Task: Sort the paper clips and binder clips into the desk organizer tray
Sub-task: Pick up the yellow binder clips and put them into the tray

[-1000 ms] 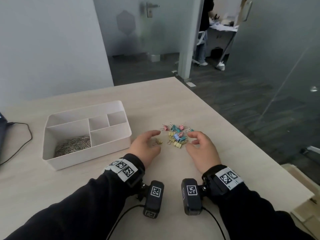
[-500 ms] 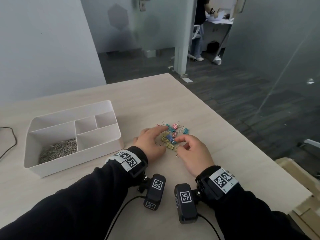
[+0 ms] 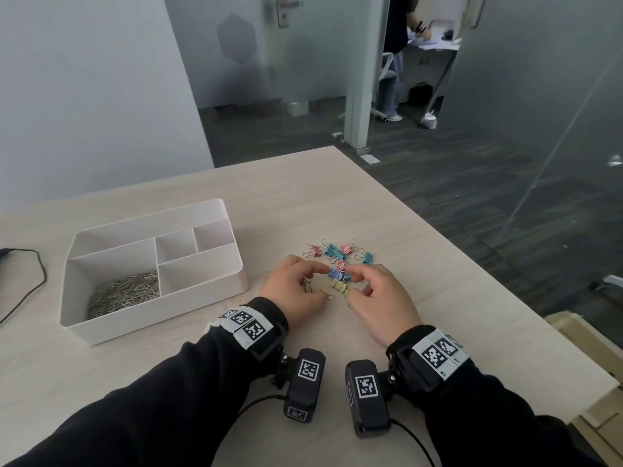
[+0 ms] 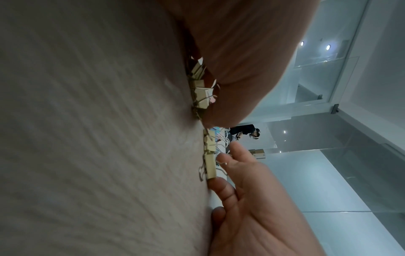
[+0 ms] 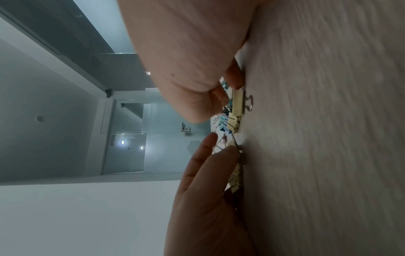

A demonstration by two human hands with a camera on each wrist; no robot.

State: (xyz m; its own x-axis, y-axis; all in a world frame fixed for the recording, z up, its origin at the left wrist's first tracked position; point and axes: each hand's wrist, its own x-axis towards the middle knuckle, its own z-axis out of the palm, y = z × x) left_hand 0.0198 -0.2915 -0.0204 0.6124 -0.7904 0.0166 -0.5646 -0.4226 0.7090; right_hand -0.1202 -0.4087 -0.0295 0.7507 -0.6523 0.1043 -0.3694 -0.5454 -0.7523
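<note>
A small heap of binder clips lies on the table right of the white organizer tray (image 3: 215, 284). Pink and teal binder clips (image 3: 337, 251) lie at the far side, a blue clip (image 3: 333, 273) and yellow clips (image 3: 338, 285) at the near side. My left hand (image 3: 313, 281) curls over the near-left yellow clips (image 4: 200, 93). My right hand (image 3: 357, 284) curls in from the right, thumb and fingers round yellow clips (image 5: 237, 104). The two hands nearly meet at the blue clip. Silver paper clips (image 3: 124, 293) fill the tray's front-left compartment.
The tray's other compartments show bare white floors. A black cable (image 3: 30, 281) lies at the table's left edge. The table's right edge (image 3: 505, 298) drops to a dark floor. Cardboard (image 3: 600, 358) sits low on the right. A person (image 3: 394, 55) stands in the far room.
Both hands have closed in from either side of the heap, and their fingers have curled over its near part. The yellow clips have been drawn closer together.
</note>
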